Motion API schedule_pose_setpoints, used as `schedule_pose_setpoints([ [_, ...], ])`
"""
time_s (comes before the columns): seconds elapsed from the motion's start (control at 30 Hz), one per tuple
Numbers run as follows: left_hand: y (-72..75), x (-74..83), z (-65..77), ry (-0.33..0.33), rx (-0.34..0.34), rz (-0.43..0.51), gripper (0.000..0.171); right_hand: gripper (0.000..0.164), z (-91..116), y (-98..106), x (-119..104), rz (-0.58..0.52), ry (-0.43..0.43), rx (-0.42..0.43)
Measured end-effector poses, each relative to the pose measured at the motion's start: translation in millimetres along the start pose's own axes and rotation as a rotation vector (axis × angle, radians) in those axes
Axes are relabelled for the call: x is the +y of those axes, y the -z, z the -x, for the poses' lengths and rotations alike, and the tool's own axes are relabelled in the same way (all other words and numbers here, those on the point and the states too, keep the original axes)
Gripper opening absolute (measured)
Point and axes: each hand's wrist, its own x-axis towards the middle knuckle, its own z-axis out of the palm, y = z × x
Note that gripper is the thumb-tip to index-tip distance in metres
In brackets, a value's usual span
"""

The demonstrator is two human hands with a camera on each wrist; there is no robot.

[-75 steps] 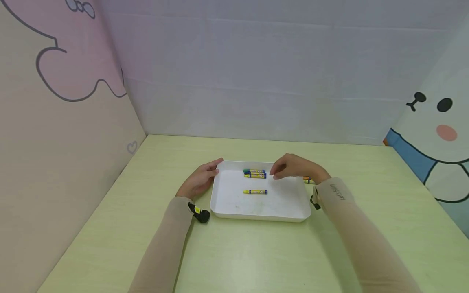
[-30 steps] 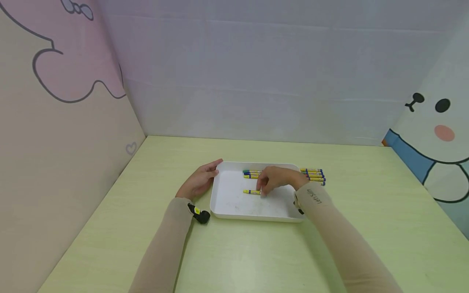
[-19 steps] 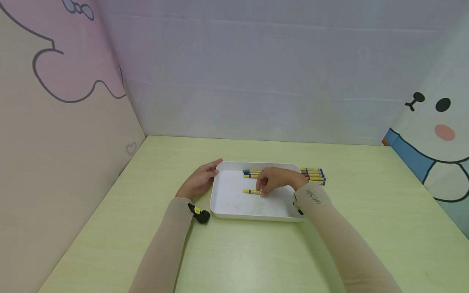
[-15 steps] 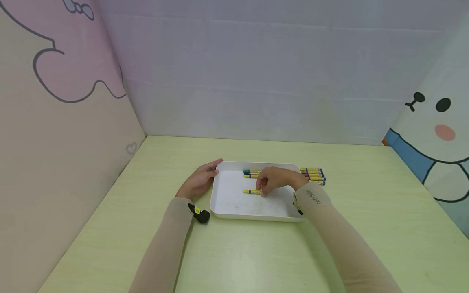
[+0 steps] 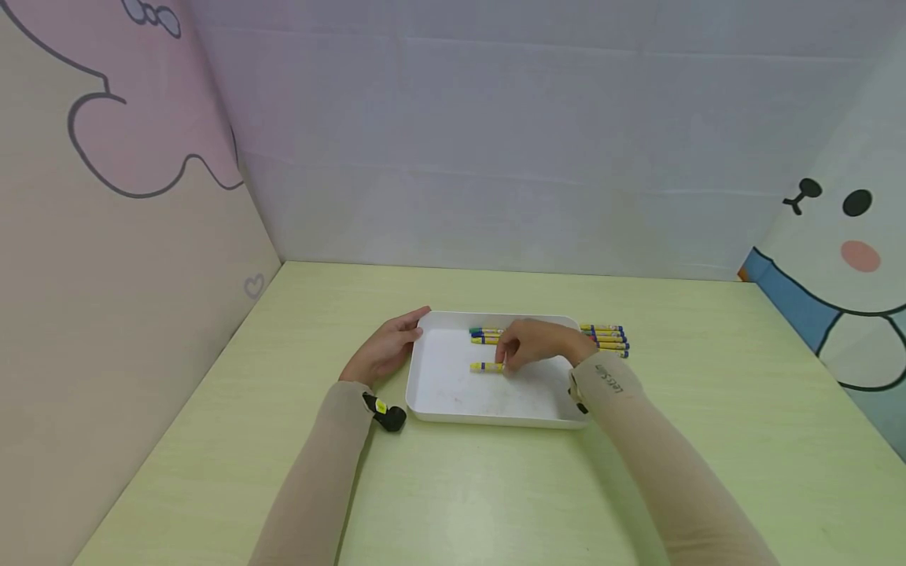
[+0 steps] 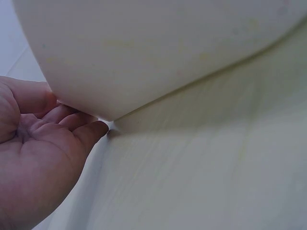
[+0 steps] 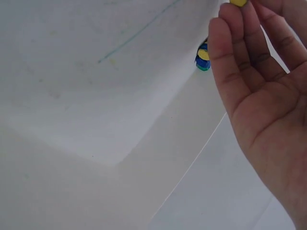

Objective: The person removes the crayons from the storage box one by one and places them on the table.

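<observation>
My left hand [image 5: 382, 350] grips the left side of a white tray [image 5: 460, 402]. In the left wrist view the thumb is at the tray's side wall and the fingers [image 6: 91, 132] are at its bottom edge. My right hand [image 5: 539, 343] is over the tray's middle, pinching the right end of a yellow crayon [image 5: 484, 367]. Only the crayon's yellow end [image 7: 238, 2] peeks out at the top of the right wrist view. Behind it, a row of crayons [image 5: 484, 340] lies near the tray's far wall, partly hidden by my right hand.
Several more crayons [image 5: 613, 338] lie side by side on the table [image 5: 453, 487] just right of the tray, partly behind my right wrist. A pale wall [image 5: 453, 157] stands behind the table, with printed side panels at left and right.
My right hand has moved left and nearer from beside the crayon row to the single yellow crayon. Since half a second ago both have shifted slightly away from me. My left hand has stayed put.
</observation>
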Motion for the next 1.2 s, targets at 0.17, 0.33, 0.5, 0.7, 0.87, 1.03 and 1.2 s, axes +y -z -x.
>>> schedule_pose_setpoints([
  [0.17, -0.2, -0.3, 0.0, 0.002, 0.008, -0.001, 0.053, 0.007, 3.6, 4.8, -1.8, -0.020, 0.002, 0.001],
  [0.33, -1.3, 1.1, 0.9, 0.001, 0.007, 0.000, 0.053, 0.008, 7.0, 9.6, -3.1, -0.039, 0.003, -0.007],
  [0.5, -1.6, 0.7, 0.5, 0.002, 0.009, 0.005, 0.053, 0.009, 8.0, 12.6, -1.0, -0.031, 0.011, -0.005],
  [0.7, -1.6, 0.4, 0.2, 0.005, 0.012, 0.008, 0.053, 0.008, 12.4, 18.0, 1.3, -0.032, 0.020, -0.001],
  [0.87, -2.0, 0.7, 0.4, 0.013, 0.028, 0.003, 0.052, 0.009, 18.3, 22.6, 3.7, -0.030, 0.008, 0.012],
  [1.03, -2.4, 0.5, 0.5, 0.012, 0.031, 0.006, 0.053, 0.009, 24.5, 26.0, 6.3, -0.044, -0.020, 0.028],
  [1.2, -2.7, 1.2, 1.5, 0.013, 0.016, 0.005, 0.053, 0.010, 31.5, 28.8, 9.1, -0.054, -0.066, 0.050],
])
